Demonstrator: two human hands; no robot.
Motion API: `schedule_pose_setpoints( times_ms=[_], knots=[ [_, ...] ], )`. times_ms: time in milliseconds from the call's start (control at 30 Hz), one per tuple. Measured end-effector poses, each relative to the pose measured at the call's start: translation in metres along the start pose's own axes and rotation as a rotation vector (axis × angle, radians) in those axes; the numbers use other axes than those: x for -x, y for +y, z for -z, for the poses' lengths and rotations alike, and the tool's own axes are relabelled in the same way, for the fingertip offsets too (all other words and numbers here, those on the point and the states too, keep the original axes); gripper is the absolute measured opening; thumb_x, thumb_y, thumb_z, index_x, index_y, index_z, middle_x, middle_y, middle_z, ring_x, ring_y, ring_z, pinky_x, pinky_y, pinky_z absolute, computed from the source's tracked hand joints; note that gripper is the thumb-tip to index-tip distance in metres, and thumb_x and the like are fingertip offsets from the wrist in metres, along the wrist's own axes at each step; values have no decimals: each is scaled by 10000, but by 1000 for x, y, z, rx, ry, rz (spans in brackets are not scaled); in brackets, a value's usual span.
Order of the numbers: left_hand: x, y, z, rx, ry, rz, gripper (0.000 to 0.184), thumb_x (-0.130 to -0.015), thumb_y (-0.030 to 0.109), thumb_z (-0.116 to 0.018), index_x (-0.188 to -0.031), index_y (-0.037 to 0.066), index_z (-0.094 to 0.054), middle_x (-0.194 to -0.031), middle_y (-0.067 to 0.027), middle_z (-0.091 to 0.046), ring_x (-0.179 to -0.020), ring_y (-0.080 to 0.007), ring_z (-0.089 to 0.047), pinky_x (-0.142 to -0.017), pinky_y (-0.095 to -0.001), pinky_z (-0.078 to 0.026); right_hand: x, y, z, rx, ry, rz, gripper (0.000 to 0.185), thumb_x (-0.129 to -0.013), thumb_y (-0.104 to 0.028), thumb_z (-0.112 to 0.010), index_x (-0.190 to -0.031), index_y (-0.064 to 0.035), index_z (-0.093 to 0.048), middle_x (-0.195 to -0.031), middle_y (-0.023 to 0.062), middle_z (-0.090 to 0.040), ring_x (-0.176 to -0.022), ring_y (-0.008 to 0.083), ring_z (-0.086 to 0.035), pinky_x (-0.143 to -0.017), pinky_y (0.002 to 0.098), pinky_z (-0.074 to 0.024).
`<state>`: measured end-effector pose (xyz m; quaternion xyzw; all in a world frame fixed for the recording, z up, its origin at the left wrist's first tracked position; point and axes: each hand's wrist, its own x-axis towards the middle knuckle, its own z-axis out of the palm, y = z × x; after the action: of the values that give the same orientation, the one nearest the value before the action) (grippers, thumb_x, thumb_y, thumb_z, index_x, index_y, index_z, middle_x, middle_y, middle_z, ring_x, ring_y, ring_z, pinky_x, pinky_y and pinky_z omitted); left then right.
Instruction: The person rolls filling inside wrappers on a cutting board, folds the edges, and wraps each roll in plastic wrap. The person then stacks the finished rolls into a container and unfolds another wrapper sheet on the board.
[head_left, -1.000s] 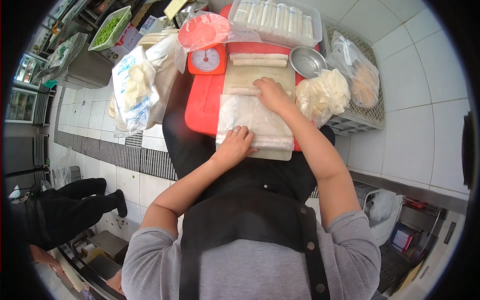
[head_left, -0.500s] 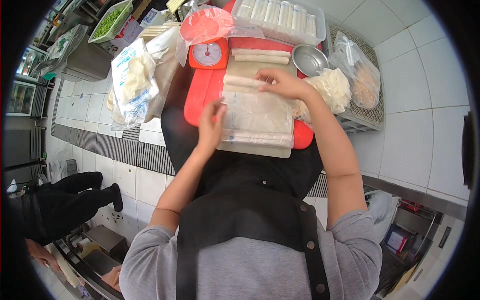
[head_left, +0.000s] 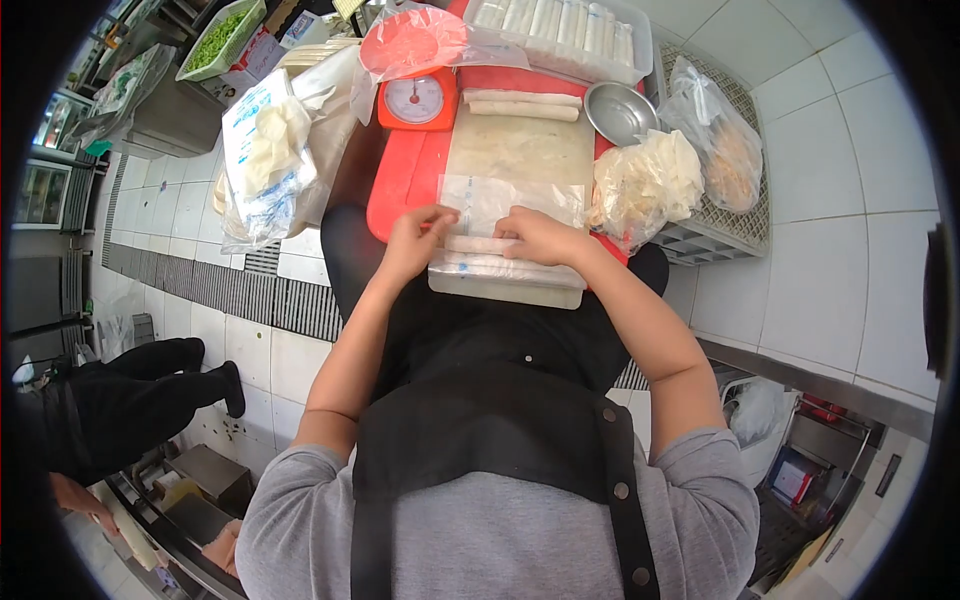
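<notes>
A pale cylindrical roll (head_left: 475, 244) lies across a clear plastic sheet (head_left: 520, 200) with blue print, on a light cutting board (head_left: 520, 150). My right hand (head_left: 540, 238) grips the roll right of its middle, fingers closed over it. Beside the roll's left end is my left hand (head_left: 418, 240), its fingers curved and apart with no object visible in them. Just nearer to me, another roll (head_left: 510, 270) lies in plastic at the board's front. Two bare rolls (head_left: 522, 104) rest at the board's far end.
Around the red surface (head_left: 400, 185) are an orange scale (head_left: 415, 98), a metal bowl (head_left: 620, 112), a bag of pale wrappers (head_left: 650, 185) and a tub of wrapped rolls (head_left: 560, 40). Plastic bags (head_left: 265, 165) lie left. A person in black (head_left: 130, 400) is at far left.
My right hand has brought the roll toward me, from the far part of the board onto the plastic sheet. My left hand has moved slightly nearer to me as well.
</notes>
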<state>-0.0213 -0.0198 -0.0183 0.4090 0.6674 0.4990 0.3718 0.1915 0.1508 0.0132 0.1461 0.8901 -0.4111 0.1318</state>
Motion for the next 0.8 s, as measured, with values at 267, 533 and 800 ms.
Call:
schedule_pose_setpoints(
  times_ms=[267,533,800],
  knots=[
    [-2,20,-6,-286,-202,-29,204,-920,46,-752,-1107,-33,-773,-1023,-191,-769,-908,-269,-747,-837,-367,-586,25,13,22,-222,69,-75,324,-875,-214,-776,-1135,-34,-708,-1066,179,-731,-1018,349,-694,-883,428,-537],
    [-6,23,-7,-293,-226,-52,193,-918,44,-750,-1089,-43,-774,-1034,-203,-765,-914,-286,-753,-830,-373,-593,60,35,30,-33,8,-270,241,-822,-138,-742,-1027,-14,-723,-1013,180,-735,-964,317,-711,-828,410,-553],
    [-3,19,-4,-317,-232,-49,174,-920,36,-754,-1085,4,-797,-1000,-167,-758,-920,-260,-732,-836,-370,-572,73,26,16,9,187,-192,214,-785,-55,-700,-990,7,-697,-990,203,-713,-979,370,-692,-854,428,-546]
  ],
)
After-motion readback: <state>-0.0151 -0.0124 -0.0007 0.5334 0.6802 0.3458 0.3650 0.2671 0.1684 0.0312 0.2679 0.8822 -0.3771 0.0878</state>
